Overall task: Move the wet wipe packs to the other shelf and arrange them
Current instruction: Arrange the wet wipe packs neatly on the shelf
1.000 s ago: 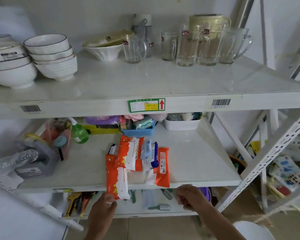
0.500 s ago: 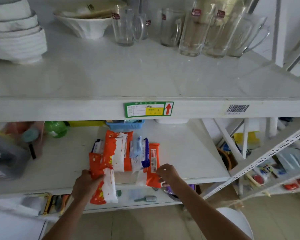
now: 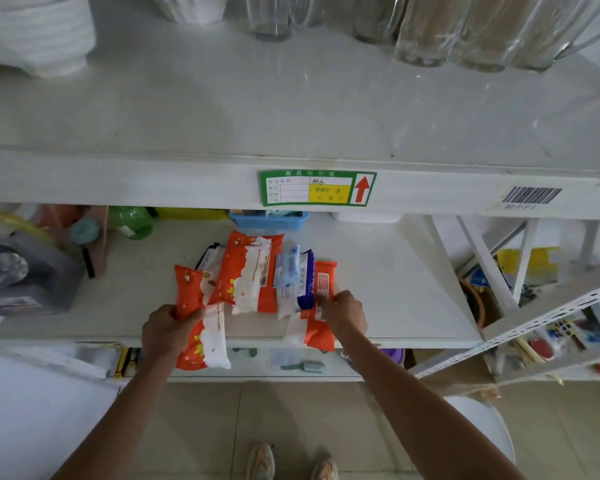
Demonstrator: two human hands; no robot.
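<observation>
Several wet wipe packs lie in a loose pile on the middle shelf. My left hand grips an orange-and-white pack that hangs over the shelf's front edge. My right hand is closed on a narrow orange pack at the pile's right side. Between them lie a larger orange-and-white pack, a blue-and-white pack and a dark blue pack. The upper shelf is directly above.
Glass mugs and white bowls stand at the back of the upper shelf. A blue basket, green bottle and grey box sit on the middle shelf. A second rack stands to the right.
Both hands rose from below the shelf edge onto the pile and took hold of packs. The camera moved closer and tilted down.
</observation>
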